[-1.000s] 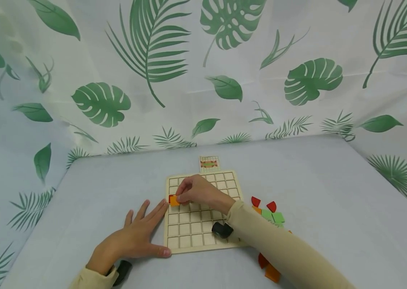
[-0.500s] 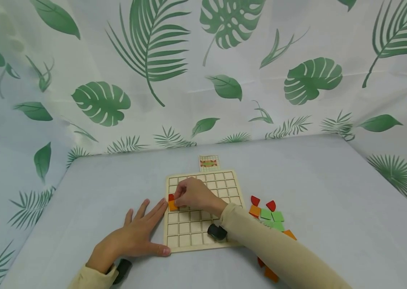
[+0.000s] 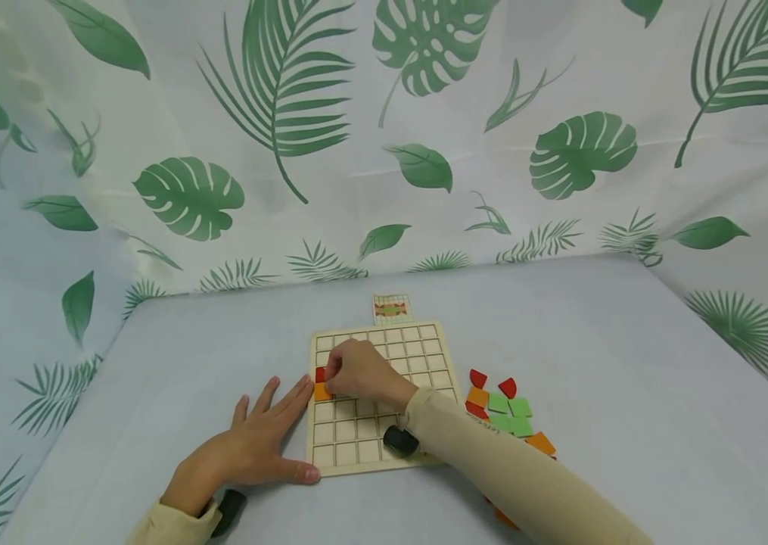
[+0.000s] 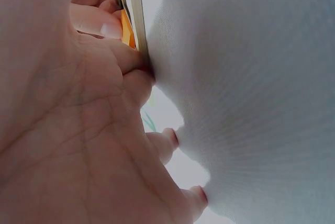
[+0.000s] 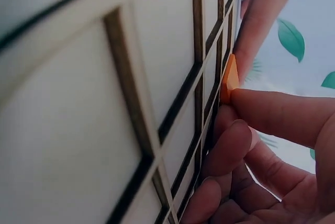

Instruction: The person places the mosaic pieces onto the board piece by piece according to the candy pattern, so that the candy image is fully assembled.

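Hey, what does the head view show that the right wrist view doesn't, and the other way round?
Only the head view shows the pattern card, the red tile on the board, the loose green tiles and the sleeves.

Only the right wrist view gives a close side-on look at the curled fingers and the orange tile nearly edge-on.

Both show the grid board, the orange tile, the right hand, part of the left hand and printed leaves.
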`<control>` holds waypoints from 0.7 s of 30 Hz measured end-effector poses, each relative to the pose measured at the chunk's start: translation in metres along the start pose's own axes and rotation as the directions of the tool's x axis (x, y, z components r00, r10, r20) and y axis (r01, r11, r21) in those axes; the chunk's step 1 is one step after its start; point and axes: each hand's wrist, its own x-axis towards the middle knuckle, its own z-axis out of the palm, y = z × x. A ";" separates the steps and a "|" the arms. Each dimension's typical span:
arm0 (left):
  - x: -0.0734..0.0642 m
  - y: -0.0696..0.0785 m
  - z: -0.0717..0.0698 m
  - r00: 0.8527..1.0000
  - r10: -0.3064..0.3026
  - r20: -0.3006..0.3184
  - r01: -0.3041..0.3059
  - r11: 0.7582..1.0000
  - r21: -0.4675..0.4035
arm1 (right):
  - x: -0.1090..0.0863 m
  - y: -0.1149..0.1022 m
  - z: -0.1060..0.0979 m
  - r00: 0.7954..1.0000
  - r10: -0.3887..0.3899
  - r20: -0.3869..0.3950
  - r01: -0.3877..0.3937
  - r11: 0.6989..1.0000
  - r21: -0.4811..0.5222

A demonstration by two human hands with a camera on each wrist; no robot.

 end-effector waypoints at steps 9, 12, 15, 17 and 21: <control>0.002 0.002 0.000 1.000 -0.013 0.003 0.013 1.000 0.004 | -0.004 0.001 -0.001 1.000 -0.018 0.001 0.018 1.000 0.023; 0.003 0.003 0.001 1.000 -0.021 0.006 0.021 1.000 0.009 | -0.008 0.002 -0.006 1.000 -0.006 0.026 0.005 0.999 0.044; 0.003 0.003 0.001 1.000 -0.028 0.009 0.028 1.000 0.011 | -0.014 0.003 -0.014 0.998 -0.010 0.066 0.005 0.996 0.085; 0.004 0.003 0.001 1.000 -0.027 0.011 0.027 1.000 0.008 | -0.019 0.004 -0.019 0.995 -0.016 0.094 0.004 0.992 0.125; 0.003 0.001 0.002 1.000 -0.027 0.013 0.027 1.000 -0.001 | -0.030 0.008 -0.028 0.992 -0.024 0.122 -0.001 0.979 0.206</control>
